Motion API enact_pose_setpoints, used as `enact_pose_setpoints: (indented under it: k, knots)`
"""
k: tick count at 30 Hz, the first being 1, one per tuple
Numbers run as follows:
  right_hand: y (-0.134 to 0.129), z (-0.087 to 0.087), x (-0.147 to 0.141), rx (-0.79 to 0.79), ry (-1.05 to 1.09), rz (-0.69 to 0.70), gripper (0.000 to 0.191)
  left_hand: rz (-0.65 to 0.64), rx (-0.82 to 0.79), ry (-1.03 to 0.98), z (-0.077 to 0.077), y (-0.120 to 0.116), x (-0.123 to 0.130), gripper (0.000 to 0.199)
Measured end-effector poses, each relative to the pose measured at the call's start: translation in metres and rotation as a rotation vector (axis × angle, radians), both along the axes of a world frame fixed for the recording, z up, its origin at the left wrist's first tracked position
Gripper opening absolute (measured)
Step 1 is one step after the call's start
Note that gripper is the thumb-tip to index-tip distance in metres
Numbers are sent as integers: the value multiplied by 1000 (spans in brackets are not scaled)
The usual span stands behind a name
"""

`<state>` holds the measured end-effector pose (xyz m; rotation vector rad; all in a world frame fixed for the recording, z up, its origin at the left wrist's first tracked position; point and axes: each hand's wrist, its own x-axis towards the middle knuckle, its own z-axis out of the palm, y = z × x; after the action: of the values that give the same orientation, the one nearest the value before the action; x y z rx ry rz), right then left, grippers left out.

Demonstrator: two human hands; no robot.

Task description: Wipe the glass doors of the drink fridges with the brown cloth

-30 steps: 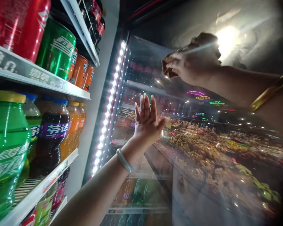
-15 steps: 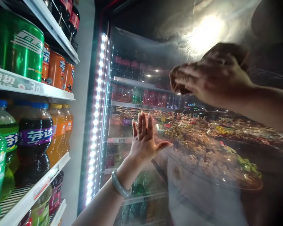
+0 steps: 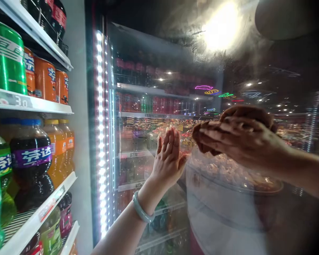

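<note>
My left hand [image 3: 167, 161] lies flat on the glass door [image 3: 154, 138] of a drinks fridge, fingers stretched upward and holding nothing. A pale jade-coloured bangle [image 3: 142, 209] circles that wrist. To the right, my right hand [image 3: 244, 145] presses a bunched brown cloth [image 3: 247, 115] to the same glass. The cloth shows above the hand and at its fingertips; the palm side is hidden. Slight motion blur softens this hand. Higher up, a smeary film shows on the glass around a bright light reflection.
Fridge shelves on the left hold a green can [image 3: 6, 56], orange cans [image 3: 45, 78], a dark purple-labelled bottle [image 3: 32, 152] and orange bottles [image 3: 55, 148]. A lit LED strip [image 3: 101, 134] runs down the door's edge. Reflections of shop goods and shelves fill the glass.
My right hand has moved down the glass with the cloth, from beside the bright reflection to about the left hand's height. The left hand's fingers have drawn closer together. The view has shifted slightly right.
</note>
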<state>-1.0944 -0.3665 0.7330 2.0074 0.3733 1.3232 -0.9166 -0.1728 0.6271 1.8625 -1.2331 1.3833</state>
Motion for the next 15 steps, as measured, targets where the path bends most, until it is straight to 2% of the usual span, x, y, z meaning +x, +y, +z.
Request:
enact_pose_setpoints:
  k: [3,5,6,8,10,12,13,15]
  knots:
    - [6,35,4,-5,-43,-71,67,-18,-3,-4,3,-13,-13,84]
    - [21,40,15,33,-118,-115,65,-19,-31,-3,6,-23,-19,81]
    - [28,34,19,38,-121,-131,64,-18,-45,-3,6,-26,-20,80]
    - [32,8,20,1,-78,-151,63,-20,-60,-12,6,-30,-19,80]
    - [19,-22,6,-93,-33,-131,65,-23,-50,-27,4,-30,-16,81]
    - [-7,-41,-19,-213,3,-83,69,-18,-36,-38,3,-28,-14,83]
    - [-21,-41,-32,-251,19,-36,70,-14,-35,-38,2,-27,-13,84]
    - [-41,-23,-52,-170,29,-77,68,-15,-49,-23,1,-27,-15,85]
